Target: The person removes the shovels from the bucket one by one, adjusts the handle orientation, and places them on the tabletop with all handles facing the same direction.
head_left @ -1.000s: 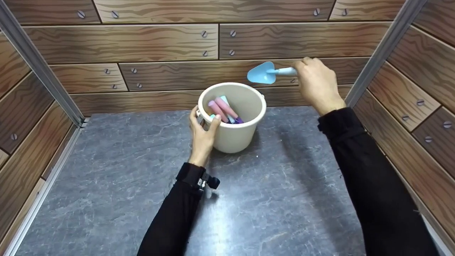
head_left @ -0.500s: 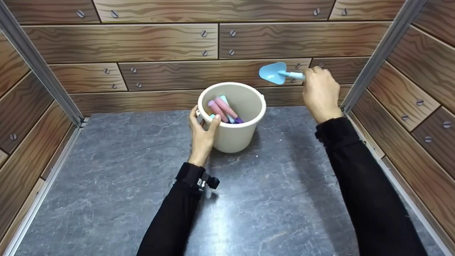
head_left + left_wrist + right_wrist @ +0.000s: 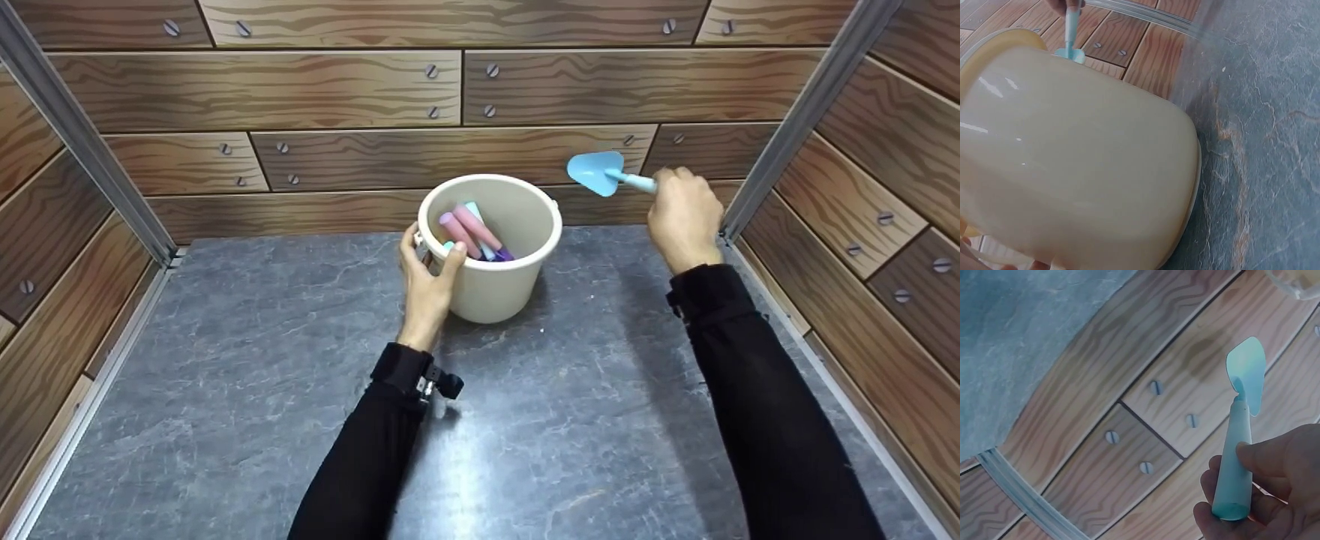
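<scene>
Head view: grey, marble-veined work surface (image 3: 247,420) fills the lower and middle frame; a bright glare streak lies at bottom centre and a small white speck just below the bucket. Back wall (image 3: 337,90), across the top of the frame, is printed as wood planks with slotted screw heads; similar plank-patterned side walls run down the left and right edges. Grey metal corner posts (image 3: 79,131) slant at upper left and upper right. Beige bucket (image 3: 495,292) stands upright on the surface at frame centre, near the back wall; inside, leaning against its wall, are two pink rods (image 3: 478,228) with pale blue and purple pieces, partly hidden. Left hand (image 3: 426,296) grips the bucket at its left side, thumb at the rim. Right hand (image 3: 684,217), right of centre, holds a light blue trowel (image 3: 596,172) by its handle, fingers curled around it; blade points left, raised off the surface, right of the bucket and apart from it. Both sleeves (image 3: 360,457) black. Soft arm shadow on the surface at right.
</scene>
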{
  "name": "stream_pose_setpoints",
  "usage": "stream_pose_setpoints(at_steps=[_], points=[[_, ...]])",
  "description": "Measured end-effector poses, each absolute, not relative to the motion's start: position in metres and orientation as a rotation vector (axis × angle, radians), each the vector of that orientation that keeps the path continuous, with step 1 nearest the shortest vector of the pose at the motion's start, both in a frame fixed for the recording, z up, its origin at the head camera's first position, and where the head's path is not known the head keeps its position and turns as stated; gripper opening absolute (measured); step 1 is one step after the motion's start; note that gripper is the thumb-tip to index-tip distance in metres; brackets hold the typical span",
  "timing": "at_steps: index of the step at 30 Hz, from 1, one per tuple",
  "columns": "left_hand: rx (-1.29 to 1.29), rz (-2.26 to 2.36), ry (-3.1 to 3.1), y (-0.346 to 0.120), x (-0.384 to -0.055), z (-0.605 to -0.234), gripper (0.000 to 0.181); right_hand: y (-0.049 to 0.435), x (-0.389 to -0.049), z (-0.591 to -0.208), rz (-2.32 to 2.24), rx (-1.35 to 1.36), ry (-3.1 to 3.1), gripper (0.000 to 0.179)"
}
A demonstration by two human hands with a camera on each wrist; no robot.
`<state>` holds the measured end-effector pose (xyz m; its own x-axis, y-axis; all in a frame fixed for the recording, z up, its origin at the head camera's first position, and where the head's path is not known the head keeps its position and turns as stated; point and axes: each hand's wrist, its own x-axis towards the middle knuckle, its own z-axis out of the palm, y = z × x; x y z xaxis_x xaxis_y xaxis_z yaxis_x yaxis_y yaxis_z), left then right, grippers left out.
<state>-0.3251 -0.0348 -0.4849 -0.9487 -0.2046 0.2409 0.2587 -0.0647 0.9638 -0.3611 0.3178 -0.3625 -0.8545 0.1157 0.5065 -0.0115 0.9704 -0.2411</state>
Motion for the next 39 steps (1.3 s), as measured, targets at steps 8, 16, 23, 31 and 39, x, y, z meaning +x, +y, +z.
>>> stream_pose_setpoints(at_steps=[8,16,23,31,39], points=[[-0.061,-2.09,-1.907,-0.036,-0.324,-0.486,0.097,0.334,-0.364,-0.381,0.315,-0.12,-2.631,0.025],[-0.065,-2.107,-1.902,-0.036,-0.323,-0.485,0.098,0.349,-0.367,-0.393,0.303,-0.197,-2.737,0.023],[-0.066,-2.105,-1.893,-0.035,-0.325,-0.487,0.097,0.359,-0.369,-0.406,0.291,-0.209,-2.773,0.021],[-0.067,-2.106,-1.891,-0.035,-0.325,-0.486,0.097,0.37,-0.37,-0.418,0.262,-0.242,-2.828,0.019],[-0.067,-2.123,-1.881,-0.034,-0.324,-0.485,0.095,0.378,-0.371,-0.429,0.234,-0.223,-2.868,0.022]])
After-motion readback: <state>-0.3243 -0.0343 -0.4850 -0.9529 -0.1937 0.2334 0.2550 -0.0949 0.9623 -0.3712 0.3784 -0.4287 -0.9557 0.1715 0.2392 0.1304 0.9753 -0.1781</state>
